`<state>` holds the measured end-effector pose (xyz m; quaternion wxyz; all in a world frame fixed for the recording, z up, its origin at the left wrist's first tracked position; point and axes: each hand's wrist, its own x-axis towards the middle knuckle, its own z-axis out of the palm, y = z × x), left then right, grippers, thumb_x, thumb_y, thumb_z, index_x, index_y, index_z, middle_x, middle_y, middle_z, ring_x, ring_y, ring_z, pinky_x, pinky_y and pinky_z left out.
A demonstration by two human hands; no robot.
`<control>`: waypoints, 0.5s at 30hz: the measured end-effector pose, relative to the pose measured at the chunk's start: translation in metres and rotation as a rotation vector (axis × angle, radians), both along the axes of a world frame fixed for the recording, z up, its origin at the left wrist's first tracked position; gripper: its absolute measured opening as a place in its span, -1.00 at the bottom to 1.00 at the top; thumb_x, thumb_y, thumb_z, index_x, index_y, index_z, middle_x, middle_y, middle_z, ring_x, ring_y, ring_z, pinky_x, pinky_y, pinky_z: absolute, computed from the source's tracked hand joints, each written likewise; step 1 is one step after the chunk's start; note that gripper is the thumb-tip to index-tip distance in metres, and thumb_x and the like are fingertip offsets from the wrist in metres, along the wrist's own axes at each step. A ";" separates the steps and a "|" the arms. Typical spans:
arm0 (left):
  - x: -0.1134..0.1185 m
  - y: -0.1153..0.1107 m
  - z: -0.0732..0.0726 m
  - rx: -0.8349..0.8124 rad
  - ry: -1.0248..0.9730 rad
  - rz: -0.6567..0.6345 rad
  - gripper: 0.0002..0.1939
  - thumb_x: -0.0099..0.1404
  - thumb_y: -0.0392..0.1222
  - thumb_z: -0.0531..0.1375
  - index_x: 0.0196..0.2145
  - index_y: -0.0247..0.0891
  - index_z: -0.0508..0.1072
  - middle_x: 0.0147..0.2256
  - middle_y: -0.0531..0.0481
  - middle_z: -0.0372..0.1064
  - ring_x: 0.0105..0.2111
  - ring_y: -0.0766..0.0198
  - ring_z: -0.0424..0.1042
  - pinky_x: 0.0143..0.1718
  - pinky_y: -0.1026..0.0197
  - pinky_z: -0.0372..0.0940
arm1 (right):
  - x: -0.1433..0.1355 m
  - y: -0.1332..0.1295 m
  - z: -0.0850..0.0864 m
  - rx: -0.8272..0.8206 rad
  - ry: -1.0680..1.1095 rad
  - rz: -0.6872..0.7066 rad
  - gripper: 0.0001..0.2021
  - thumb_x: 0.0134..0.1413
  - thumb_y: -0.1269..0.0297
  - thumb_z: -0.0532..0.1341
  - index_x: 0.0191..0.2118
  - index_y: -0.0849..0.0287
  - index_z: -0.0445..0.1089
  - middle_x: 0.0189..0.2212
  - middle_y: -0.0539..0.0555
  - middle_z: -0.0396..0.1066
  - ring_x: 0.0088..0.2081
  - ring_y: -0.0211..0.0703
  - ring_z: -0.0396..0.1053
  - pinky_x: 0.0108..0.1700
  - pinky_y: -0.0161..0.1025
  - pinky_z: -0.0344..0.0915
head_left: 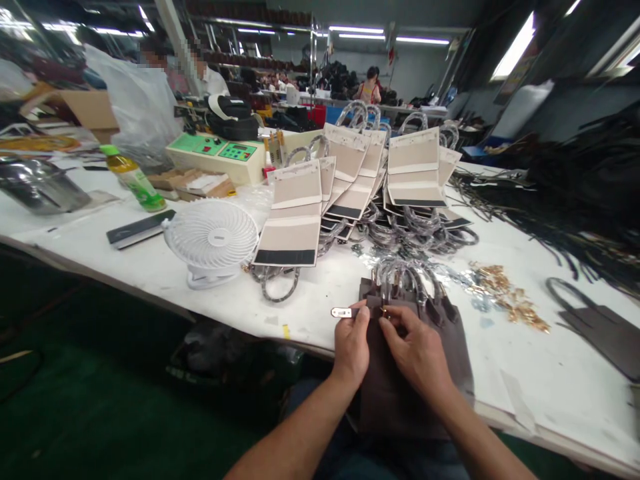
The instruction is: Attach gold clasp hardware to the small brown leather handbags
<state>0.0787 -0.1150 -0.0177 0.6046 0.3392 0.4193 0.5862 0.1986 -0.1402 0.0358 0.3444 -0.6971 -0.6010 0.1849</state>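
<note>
My left hand (352, 343) is closed on a dark strap, and the strap's end with a pale metal plate (341, 312) sticks out to the left past my thumb. Close by on the right, my right hand (413, 343) pinches a small gold metal fitting (385, 311) at the strap's other end. Both hands are above a stack of dark brown handbag panels (395, 400) that hangs over the table's front edge. Plastic-wrapped handles (400, 273) stand up from its far end. My fingers partly hide the fitting.
Beige-lined bag panels (293, 207) are piled behind my hands. Loose gold hardware (515, 297) lies to the right, near another dark panel (605, 327) and black straps (525, 207). A white fan (213, 237), a phone-like dark slab (140, 229) and a bottle (134, 180) stand or lie left.
</note>
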 end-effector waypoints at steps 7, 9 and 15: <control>-0.001 -0.002 0.006 0.038 -0.020 -0.034 -0.58 0.38 0.12 0.23 -0.01 -0.26 0.55 -0.04 -0.14 0.59 0.03 0.01 0.52 0.15 0.03 0.33 | 0.000 0.004 0.002 -0.024 -0.010 0.037 -0.73 0.21 0.10 0.19 -0.01 0.00 0.43 -0.38 -0.08 0.56 -0.38 -0.12 0.52 -0.28 -0.21 0.28; -0.002 -0.002 0.005 0.048 -0.006 -0.028 -0.59 0.39 0.11 0.22 0.00 -0.25 0.54 -0.03 -0.14 0.58 0.04 0.02 0.52 0.16 0.03 0.32 | 0.000 0.005 0.004 -0.014 -0.031 0.054 -0.76 0.20 0.10 0.19 -0.06 0.00 0.44 -0.40 -0.07 0.55 -0.41 -0.12 0.50 -0.31 -0.22 0.27; -0.003 -0.001 0.004 0.101 0.111 0.005 -0.61 0.44 0.07 0.17 0.01 -0.25 0.57 0.02 -0.16 0.56 0.09 0.00 0.48 0.21 -0.01 0.29 | 0.001 0.013 0.009 -0.065 -0.090 0.097 -0.81 0.18 0.14 0.20 -0.13 -0.01 0.46 -0.51 -0.09 0.50 -0.51 -0.16 0.44 -0.39 -0.25 0.23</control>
